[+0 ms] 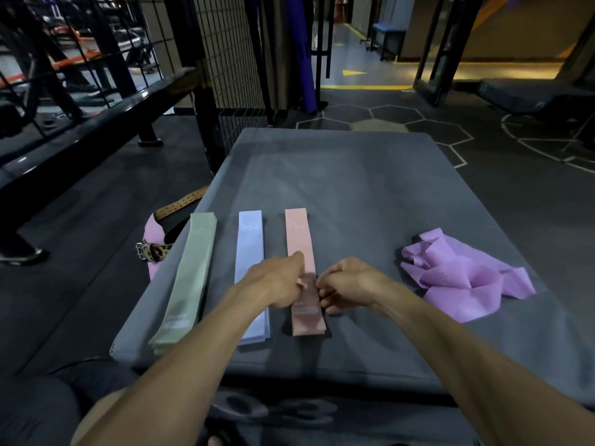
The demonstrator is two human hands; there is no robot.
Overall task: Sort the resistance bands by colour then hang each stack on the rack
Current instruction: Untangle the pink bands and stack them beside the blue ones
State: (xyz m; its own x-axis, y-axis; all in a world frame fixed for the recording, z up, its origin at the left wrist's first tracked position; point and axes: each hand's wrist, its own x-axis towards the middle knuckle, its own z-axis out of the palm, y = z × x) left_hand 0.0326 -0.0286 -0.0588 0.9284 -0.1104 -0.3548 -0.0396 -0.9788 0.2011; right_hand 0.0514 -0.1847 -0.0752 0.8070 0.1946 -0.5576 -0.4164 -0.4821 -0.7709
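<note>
Three flat stacks of resistance bands lie side by side on a grey padded mat (370, 175): a green stack (190, 272) on the left, a pale blue stack (250, 246) in the middle, a pink stack (299, 236) on the right. My left hand (277, 281) rests on the pink stack's left edge, fingers pressing down on it. My right hand (351, 281) pinches the same stack's right edge with curled fingers. A crumpled heap of purple bands (463, 275) lies loose to the right, apart from both hands.
A tan perforated belt (180, 204) and a leopard-print strap (154, 251) lie off the mat's left edge. A black metal frame (96, 123) and a wire grid panel (231, 53) stand to the left and behind. Dark gym floor surrounds the mat.
</note>
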